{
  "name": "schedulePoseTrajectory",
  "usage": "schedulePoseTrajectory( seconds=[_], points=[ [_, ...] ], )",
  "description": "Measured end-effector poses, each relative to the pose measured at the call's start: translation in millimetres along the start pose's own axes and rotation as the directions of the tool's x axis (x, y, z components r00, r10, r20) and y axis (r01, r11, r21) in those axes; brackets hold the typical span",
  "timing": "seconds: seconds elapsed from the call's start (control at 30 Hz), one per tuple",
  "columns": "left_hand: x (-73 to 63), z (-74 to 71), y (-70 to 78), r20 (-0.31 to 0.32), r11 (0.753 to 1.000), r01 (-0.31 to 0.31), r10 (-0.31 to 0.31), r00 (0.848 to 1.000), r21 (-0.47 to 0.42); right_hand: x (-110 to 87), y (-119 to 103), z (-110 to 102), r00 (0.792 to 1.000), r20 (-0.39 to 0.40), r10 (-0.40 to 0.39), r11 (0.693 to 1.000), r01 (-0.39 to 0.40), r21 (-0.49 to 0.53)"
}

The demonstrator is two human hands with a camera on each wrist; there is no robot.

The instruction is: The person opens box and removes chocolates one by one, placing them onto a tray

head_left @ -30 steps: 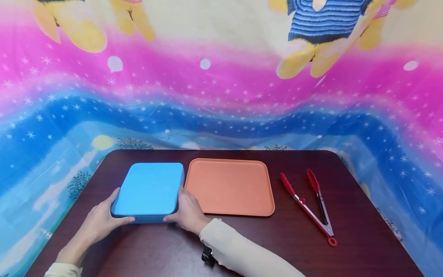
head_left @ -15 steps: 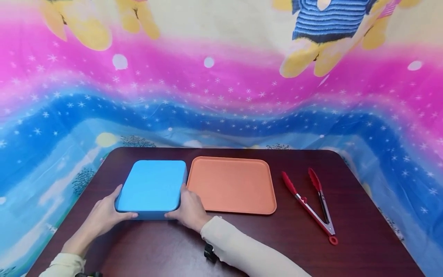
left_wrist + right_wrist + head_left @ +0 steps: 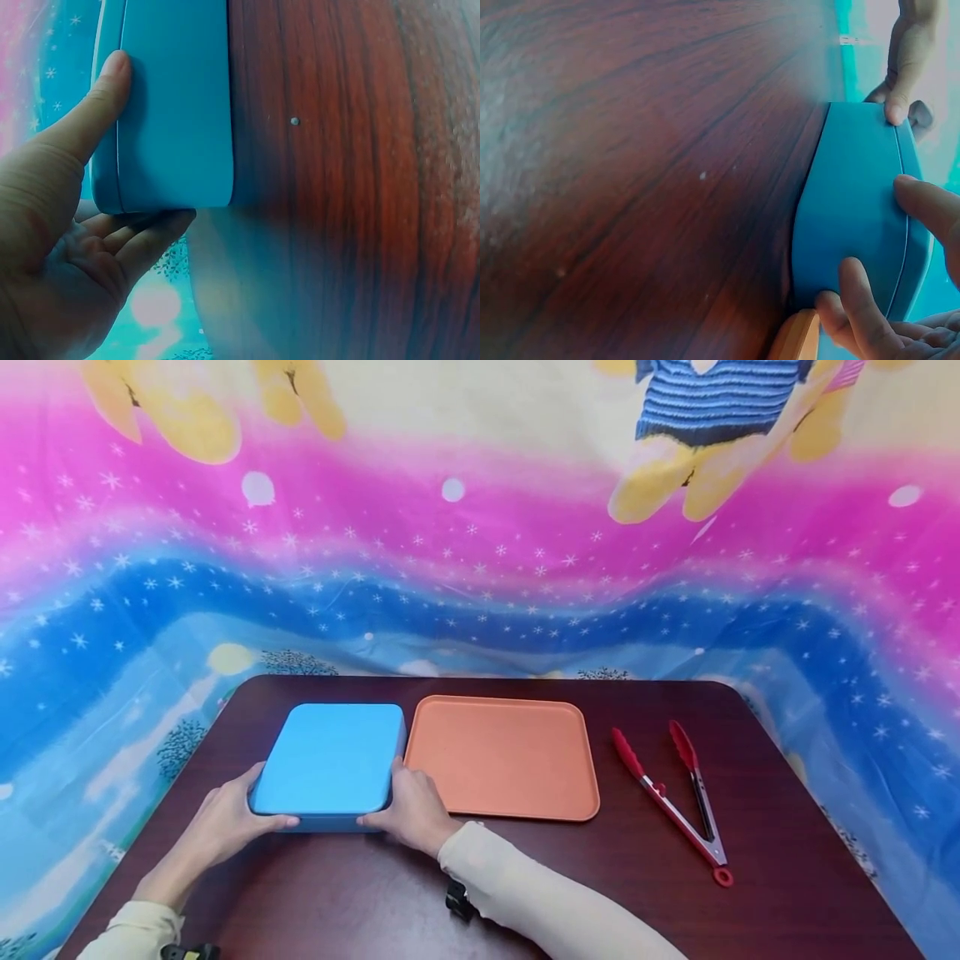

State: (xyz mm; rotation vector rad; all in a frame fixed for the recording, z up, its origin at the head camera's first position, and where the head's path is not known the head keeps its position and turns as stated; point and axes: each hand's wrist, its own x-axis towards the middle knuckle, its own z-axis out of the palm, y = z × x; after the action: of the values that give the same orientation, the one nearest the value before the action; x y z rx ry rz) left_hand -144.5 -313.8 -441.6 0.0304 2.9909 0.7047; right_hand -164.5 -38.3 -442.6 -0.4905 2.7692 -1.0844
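A blue lidded box (image 3: pixel 330 756) lies flat on the dark wood table, its lid on. At its near left corner my left hand (image 3: pixel 217 822) grips it, thumb on the front face and fingers along the left side. My right hand (image 3: pixel 416 810) holds the near right corner the same way. In the left wrist view the thumb (image 3: pixel 112 75) lies across the lid seam, with fingertips against the box's side near its bottom. The right wrist view has the right fingers (image 3: pixel 862 300) on the side of the box, near the tray edge.
An orange tray (image 3: pixel 502 756) sits close against the right side of the box. Farther right lie red and silver tongs (image 3: pixel 677 816), arms spread. A patterned cloth (image 3: pixel 480 560) hangs behind the table (image 3: pixel 360 893) and along its sides.
The head view has shifted slightly, and more of the left wrist's camera shows now. Both hands keep their hold on the box, with no clear movement of the box against the tray.
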Motion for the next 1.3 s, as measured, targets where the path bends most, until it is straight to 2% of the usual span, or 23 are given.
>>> schedulePoseTrajectory(
  seconds=[0.43, 0.57, 1.03, 1.3],
  points=[
    [2.2, 2.4, 0.6, 0.020, 1.000, -0.005, 0.006, 1.000, -0.010, -6.4, -0.9, -3.0, 1.000, 0.025, -0.020, 1.000, 0.020, -0.013],
    [3.4, 3.8, 1.7, 0.030, 1.000, -0.016, 0.016, 0.999, -0.020, -6.5, -0.4, -4.8, 1.000, 0.030, -0.004, 1.000, 0.005, -0.023],
    [-0.7, 2.4, -1.6, 0.045, 1.000, 0.003, -0.002, 0.999, -0.019, -5.7, -1.4, -9.4, 0.996, 0.083, 0.035, 0.998, -0.039, 0.050],
    [-2.2, 1.5, 3.1, 0.012, 0.999, 0.004, -0.004, 1.000, -0.045, -0.8, 5.3, -14.8, 0.996, 0.086, 0.014, 0.995, -0.022, 0.095]
  ],
)
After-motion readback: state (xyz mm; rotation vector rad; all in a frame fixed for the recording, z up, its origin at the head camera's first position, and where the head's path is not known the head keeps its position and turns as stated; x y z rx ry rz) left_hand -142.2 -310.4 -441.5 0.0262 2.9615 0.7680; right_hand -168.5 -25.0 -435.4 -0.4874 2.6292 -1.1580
